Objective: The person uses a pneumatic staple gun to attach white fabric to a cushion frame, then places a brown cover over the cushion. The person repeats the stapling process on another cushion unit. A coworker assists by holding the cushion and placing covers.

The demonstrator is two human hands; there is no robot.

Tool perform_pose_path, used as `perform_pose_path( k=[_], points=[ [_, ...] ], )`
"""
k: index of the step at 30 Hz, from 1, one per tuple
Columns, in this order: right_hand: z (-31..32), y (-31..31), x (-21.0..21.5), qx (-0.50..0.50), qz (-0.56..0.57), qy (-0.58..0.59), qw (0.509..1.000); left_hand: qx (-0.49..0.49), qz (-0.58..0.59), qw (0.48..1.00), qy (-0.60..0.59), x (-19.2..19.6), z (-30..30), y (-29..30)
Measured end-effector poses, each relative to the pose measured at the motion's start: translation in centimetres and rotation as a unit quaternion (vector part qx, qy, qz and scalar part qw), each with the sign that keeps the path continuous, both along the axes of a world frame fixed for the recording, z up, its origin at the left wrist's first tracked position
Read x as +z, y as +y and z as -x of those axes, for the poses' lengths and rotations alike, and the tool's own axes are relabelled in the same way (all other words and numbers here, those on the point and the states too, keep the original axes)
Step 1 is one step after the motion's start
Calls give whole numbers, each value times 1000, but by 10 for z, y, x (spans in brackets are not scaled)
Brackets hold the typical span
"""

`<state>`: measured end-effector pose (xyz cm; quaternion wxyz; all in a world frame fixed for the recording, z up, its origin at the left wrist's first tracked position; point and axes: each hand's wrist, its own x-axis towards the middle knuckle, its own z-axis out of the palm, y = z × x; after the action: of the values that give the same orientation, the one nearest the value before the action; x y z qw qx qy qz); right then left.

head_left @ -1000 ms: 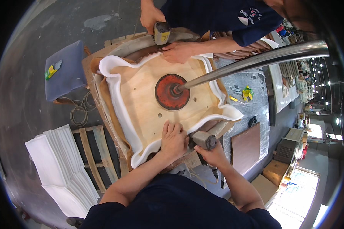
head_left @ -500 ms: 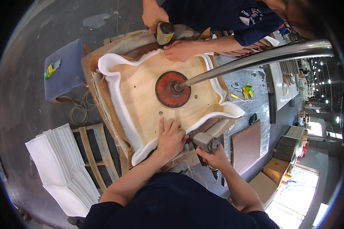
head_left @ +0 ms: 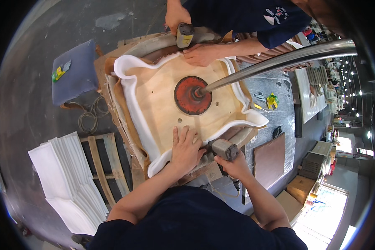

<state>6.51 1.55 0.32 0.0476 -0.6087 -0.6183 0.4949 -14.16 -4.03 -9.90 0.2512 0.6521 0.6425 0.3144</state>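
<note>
My left hand (head_left: 185,153) rests on the near edge of a plywood panel (head_left: 156,112). Its fingers stretch over the wood and its thumb points right. White padding (head_left: 131,89) curls up around the panel, with brown cover material (head_left: 121,96) outside it. My right hand (head_left: 235,162) grips a pneumatic staple gun (head_left: 224,148), its nose at the panel's near edge beside my left thumb. A red round plate (head_left: 183,100) presses on the panel's middle, under a shiny metal rod (head_left: 271,63). Across from me, a co-worker holds another staple gun (head_left: 185,35) at the far edge.
A blue-grey covered stool (head_left: 77,77) with a yellow-green box (head_left: 58,74) stands at left. Stacked white sheets (head_left: 66,175) lie by a wooden pallet (head_left: 100,156). On the right, a plastic-covered table (head_left: 279,89) bears a screwdriver (head_left: 260,107), staples and a brown panel (head_left: 268,162).
My right hand and staple gun have shifted slightly along the near edge. My left fingers are spread a little more. The co-worker's staple gun has turned more upright at the far edge.
</note>
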Motion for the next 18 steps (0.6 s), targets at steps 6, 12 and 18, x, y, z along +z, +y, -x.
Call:
perform_pose_path(
  k=[6, 12, 18],
  points=[
    [0, -12, 14, -35, 81, -9, 996, -1, 23, 999, -27, -3, -4, 4],
    [8, -13, 6, -8, 30, -52, 998, 2, 22, 999, -28, -7, -7, 2],
    [6, -11, -4, 2, 12, -46, 999, -30, 34, 998, -34, 2, 9, -4]
  ],
)
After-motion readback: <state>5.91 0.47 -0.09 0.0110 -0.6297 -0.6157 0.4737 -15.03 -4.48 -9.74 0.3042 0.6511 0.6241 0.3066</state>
